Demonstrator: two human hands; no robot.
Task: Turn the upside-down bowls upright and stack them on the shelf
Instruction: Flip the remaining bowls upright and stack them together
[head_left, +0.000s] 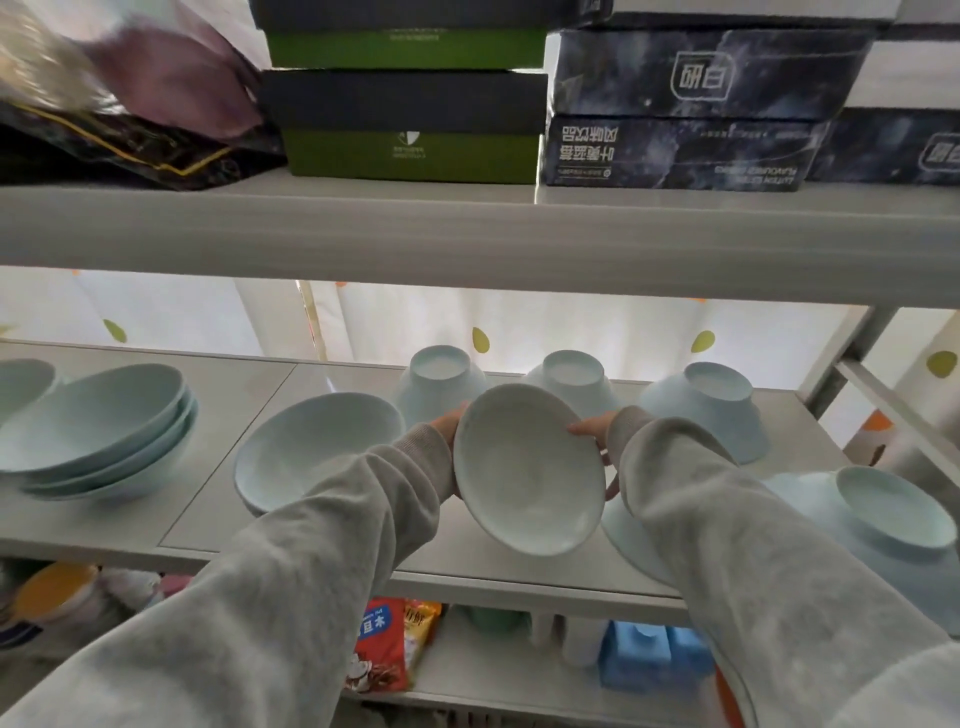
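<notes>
I hold one pale blue bowl (527, 467) above the middle shelf (208, 540), tilted so its inside faces me. My left hand (448, 431) grips its left rim and my right hand (597, 436) grips its right rim. An upright bowl (317, 447) sits on the shelf just left of it. A stack of upright bowls (98, 431) stands further left. Three upside-down bowls line the back: one (439, 379) behind my left hand, one (571, 382) in the middle, one (711, 410) to the right. Another upside-down bowl (878, 519) lies at the near right, partly behind my right sleeve.
The upper shelf (467, 228) hangs close overhead, loaded with green and dark boxes (410, 104), blue cartons (691, 109) and a bag (130, 104). A metal upright (852, 353) bounds the right side. Snack packets (389, 644) and blue cartons (654, 660) fill the lower shelf.
</notes>
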